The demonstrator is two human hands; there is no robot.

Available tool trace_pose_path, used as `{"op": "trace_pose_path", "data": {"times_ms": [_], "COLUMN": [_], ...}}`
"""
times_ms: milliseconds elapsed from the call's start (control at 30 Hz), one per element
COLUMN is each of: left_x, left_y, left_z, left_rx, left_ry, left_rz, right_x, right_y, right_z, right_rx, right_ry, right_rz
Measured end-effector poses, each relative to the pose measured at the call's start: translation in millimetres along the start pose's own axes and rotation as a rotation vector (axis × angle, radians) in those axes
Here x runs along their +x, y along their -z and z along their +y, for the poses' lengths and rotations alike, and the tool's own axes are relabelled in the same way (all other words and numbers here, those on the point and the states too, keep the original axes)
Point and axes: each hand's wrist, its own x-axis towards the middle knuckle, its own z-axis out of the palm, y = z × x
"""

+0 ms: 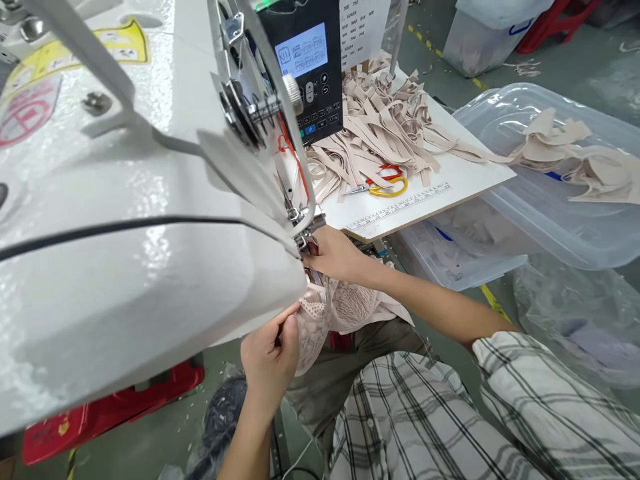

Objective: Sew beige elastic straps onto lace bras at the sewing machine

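The bra is at the machine's right end, pinched by the left hand; whether the right hand, just beyond, grips it I cannot tell. Scissors lie on the far surface.

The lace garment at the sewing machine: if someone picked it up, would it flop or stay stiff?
The lace garment is probably floppy at its edges, since the fabric there droops loosely. Its rounded cups may hold some curve, as they bulge outward. It looks likely to be light, given the openwork lace.
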Motion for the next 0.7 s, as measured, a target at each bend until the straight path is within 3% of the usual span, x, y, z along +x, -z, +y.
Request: {"op": "trace_pose_path", "data": {"times_ms": [167, 333, 433, 533, 700], "left_x": [-3, -9, -14, -19, -22], "left_y": [-4.9, -11.4, -16.4, -24.0, -34.3], "left_z": [-5, -9, 3, 24, 41], "left_rx": [0.028, 0.122, 0.205, 0.260, 0.389], "left_ry": [-0.040, -0.050, -0.153, -0.258, -0.219], "left_rz": [0.030, 0.143, 0.220, 0.195, 0.100], "right_x": [-1, -2, -4, -5, -8], "right_y": [1, 3, 4, 4, 4], "right_z": [-2, -6, -7, -7, -14], "right_rx": [0.012, -0.004, -0.019, -0.043, -0.059], "right_ry": [-0.013, -0.024, -0.067, -0.108, -0.152], "right_rz": [-0.003, 0.009, -0.005, -0.008, 0.014]}}
